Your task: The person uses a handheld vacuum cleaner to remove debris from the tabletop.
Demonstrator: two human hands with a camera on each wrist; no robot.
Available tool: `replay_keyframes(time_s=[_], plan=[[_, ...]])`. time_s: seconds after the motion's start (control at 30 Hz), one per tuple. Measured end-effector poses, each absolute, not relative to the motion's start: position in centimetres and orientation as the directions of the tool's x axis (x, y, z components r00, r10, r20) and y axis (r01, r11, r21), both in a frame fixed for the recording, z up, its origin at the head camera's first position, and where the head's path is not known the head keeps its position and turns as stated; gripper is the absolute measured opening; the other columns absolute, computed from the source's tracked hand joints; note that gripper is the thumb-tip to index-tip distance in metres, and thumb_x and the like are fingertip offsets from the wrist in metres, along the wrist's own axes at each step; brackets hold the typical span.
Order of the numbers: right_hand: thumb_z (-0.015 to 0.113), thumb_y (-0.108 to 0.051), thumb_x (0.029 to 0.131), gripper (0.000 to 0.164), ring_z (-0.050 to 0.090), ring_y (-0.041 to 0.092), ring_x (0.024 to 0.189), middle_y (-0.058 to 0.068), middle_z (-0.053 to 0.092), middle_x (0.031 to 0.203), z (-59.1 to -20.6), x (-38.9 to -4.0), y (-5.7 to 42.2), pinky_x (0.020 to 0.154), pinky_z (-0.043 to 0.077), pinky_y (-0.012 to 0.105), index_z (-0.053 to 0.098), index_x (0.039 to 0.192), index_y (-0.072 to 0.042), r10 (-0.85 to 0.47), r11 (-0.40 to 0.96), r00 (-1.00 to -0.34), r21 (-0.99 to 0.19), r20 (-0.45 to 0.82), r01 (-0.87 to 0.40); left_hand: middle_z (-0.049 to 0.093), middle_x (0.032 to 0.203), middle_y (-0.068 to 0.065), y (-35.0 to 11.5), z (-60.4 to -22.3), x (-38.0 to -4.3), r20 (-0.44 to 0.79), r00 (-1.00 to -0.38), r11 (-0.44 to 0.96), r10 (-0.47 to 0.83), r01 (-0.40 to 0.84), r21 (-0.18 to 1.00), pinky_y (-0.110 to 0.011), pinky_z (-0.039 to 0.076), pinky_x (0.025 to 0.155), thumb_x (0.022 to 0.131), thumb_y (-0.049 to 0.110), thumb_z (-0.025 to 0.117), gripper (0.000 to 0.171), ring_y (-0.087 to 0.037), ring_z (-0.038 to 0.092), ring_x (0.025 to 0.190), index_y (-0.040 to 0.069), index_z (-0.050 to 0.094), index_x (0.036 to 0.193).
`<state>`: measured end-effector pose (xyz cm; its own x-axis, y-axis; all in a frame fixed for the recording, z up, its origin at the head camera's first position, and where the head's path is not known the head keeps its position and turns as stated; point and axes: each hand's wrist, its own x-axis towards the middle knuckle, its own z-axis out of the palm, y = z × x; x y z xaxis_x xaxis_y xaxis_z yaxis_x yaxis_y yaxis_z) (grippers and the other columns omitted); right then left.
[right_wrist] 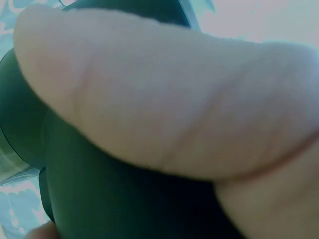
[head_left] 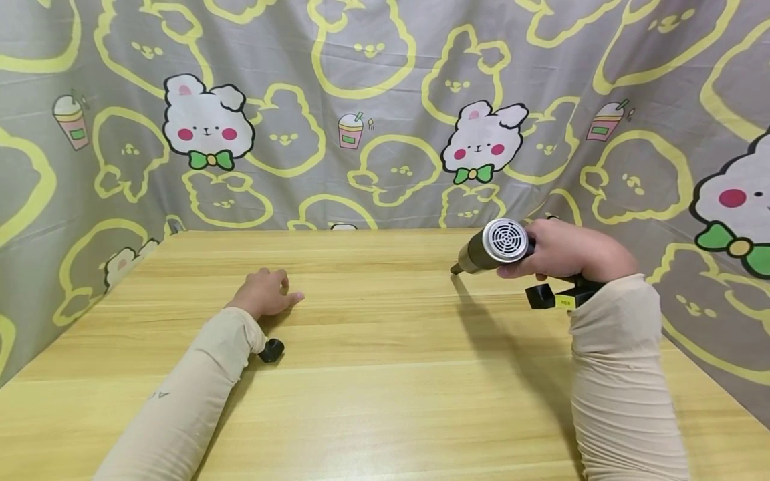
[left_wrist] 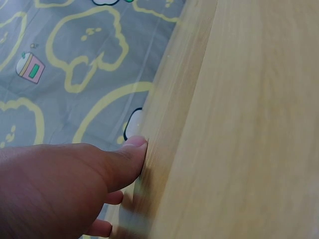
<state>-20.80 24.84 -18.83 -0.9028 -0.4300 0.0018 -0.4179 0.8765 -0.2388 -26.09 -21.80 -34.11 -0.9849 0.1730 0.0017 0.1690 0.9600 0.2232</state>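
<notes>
A dark hair dryer (head_left: 475, 254) with a round silver rear grille is tilted over the right part of the table, its narrow nozzle pointing down and to the left. My right hand (head_left: 577, 247) grips it by the handle. Up close in the right wrist view, the thumb (right_wrist: 149, 94) lies across the dark handle (right_wrist: 114, 184), and most of the other fingers are hidden. My left hand (head_left: 261, 294) holds nothing and lies low at the table's left side, fingers loosely bent. Its thumb (left_wrist: 127, 164) sticks out over the wood in the left wrist view.
The light wooden table (head_left: 373, 401) spreads under both arms. A grey curtain (head_left: 385, 160) with yellow outlines and white rabbits hangs along its back and sides. Small black wrist devices sit at the left cuff (head_left: 243, 334) and right cuff (head_left: 613, 300).
</notes>
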Motion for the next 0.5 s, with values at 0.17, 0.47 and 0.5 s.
replay_keyframes(time_s=[0.17,0.47,0.5], plan=[[0.077,-0.048,0.074,0.048,0.06,0.018,0.054,0.002,0.063,0.07,-18.89,-20.95,25.12,0.057,0.046,0.033,0.062,0.095,-0.007,-0.437,0.87,-0.9,-0.251,0.009,-0.425,0.051,0.113,-0.033,-21.87,-34.11,-26.07,0.003,-0.985,0.96,0.174,0.17,0.222,-0.062,0.042,0.088,0.092,0.045,0.056,0.05,-0.055,0.044,0.107,-0.002,0.055,0.109],[0.075,-0.052,0.074,0.05,0.06,0.015,0.055,0.001,0.064,0.065,-19.23,-21.61,25.16,0.059,0.046,0.034,0.063,0.092,-0.007,-0.424,0.886,-0.906,-0.206,0.007,-0.416,0.052,0.112,-0.032,-21.93,-34.2,-26.01,0.003,-0.985,0.959,0.175,0.171,0.227,-0.062,0.042,0.088,0.092,0.044,0.057,0.05,-0.055,0.044,0.106,-0.003,0.055,0.109],[0.074,-0.053,0.074,0.051,0.06,0.015,0.056,0.001,0.064,0.066,-19.28,-21.69,25.16,0.06,0.046,0.034,0.063,0.093,-0.007,-0.423,0.886,-0.906,-0.204,0.006,-0.416,0.052,0.113,-0.032,-21.93,-34.21,-26.01,0.004,-0.984,0.958,0.175,0.172,0.228,-0.062,0.042,0.088,0.092,0.044,0.057,0.05,-0.055,0.044,0.106,-0.003,0.055,0.109]])
